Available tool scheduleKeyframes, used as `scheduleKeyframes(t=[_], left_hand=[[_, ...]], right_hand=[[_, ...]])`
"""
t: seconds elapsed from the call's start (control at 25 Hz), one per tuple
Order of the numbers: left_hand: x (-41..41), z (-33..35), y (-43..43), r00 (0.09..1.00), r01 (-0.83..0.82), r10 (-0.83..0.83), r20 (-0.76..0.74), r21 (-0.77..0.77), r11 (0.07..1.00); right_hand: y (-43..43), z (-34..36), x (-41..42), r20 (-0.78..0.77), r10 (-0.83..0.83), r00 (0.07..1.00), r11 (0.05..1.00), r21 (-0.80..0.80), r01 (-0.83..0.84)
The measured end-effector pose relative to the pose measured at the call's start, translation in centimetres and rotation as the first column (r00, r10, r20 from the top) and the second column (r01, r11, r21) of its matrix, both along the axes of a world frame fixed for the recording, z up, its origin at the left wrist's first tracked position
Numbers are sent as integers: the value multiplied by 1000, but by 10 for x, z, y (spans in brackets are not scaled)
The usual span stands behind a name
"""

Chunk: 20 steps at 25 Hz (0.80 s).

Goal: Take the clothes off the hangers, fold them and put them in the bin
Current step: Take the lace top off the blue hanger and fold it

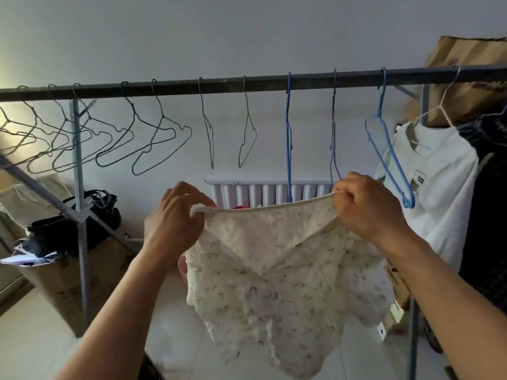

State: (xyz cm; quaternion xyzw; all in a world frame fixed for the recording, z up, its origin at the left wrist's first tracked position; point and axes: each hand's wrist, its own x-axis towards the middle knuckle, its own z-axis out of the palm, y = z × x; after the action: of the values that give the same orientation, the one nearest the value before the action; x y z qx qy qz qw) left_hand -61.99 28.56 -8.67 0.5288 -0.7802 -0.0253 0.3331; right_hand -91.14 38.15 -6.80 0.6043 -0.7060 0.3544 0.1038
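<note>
hands pinch the floral garment (pixel 274 270) by its trim: left hand (pixel 175 223) at nine o'clock, right hand (pixel 367 207) at three; it looks soft, light and droopy.

cream garment (pixel 277 272), faint, perhaps floral, print

The pale floral top (pixel 274 270) covers the lower part of the radiator (pixel 247 192) and all but a sliver of something red (pixel 241 207) behind its upper hem. The dark garment (pixel 491 215) and the cardboard box (pixel 472 50) run off the right edge. Wire hangers (pixel 16 138) are clipped at the left edge. The label (pixel 418 178) on the white shirt (pixel 444 215) is too small to read
</note>
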Motion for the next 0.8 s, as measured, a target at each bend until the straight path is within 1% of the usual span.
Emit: scheduleKeyframes(t=[0.04,0.08,0.12,0.16,0.24,0.28,0.32,0.4,0.44,0.48,0.56,0.6,0.64,0.68,0.72,0.76,0.8], left_hand=[[2,4,-1,984,155,-144,-105,101,983],[3,9,0,936,310,-260,-239,204,929],[1,13,1,877,429,-334,-346,252,867],[-1,15,2,826,504,-374,-421,255,825],[-9,20,5,747,569,-388,-540,216,794],[-12,21,6,725,572,-374,-578,204,794],[-16,22,6,731,560,-368,-574,197,805],[-19,24,8,807,522,-390,-444,229,822],[-21,25,11,834,519,-404,-376,283,807],[-21,26,15,841,527,-416,-345,352,774],[-19,26,19,845,534,-422,-329,462,708],[-18,24,21,854,520,-412,-318,479,707],[-17,19,18,886,462,-373,-275,466,754],[-16,16,15,940,341,-300,-164,411,846],[-16,12,12,986,157,-168,13,294,943],[-17,10,12,984,-29,4,179,135,990],[-19,10,15,965,-123,119,235,1,992]], right_hand=[[-2,4,-4,116,76,990,997,-26,-73],[-2,8,-8,208,136,969,991,-49,-129],[-4,11,-11,258,177,950,984,-72,-164],[-4,13,-13,274,196,941,980,-89,-178],[-6,17,-17,240,191,952,980,-97,-173],[-8,17,-20,209,182,961,981,-101,-164],[-9,16,-21,181,175,968,981,-112,-157],[-8,17,-20,140,175,975,977,-148,-155],[-7,18,-19,127,175,976,975,-163,-154],[-7,20,-17,119,171,978,974,-169,-150],[-5,22,-13,103,158,982,975,-172,-139],[-3,23,-12,91,161,983,975,-170,-144],[-1,23,-11,73,164,984,976,-161,-150],[1,23,-10,45,156,987,980,-129,-149],[3,22,-9,-15,132,991,989,-65,-133],[4,19,-9,-106,98,989,995,16,-97],[5,15,-8,-182,78,980,994,86,-63]])
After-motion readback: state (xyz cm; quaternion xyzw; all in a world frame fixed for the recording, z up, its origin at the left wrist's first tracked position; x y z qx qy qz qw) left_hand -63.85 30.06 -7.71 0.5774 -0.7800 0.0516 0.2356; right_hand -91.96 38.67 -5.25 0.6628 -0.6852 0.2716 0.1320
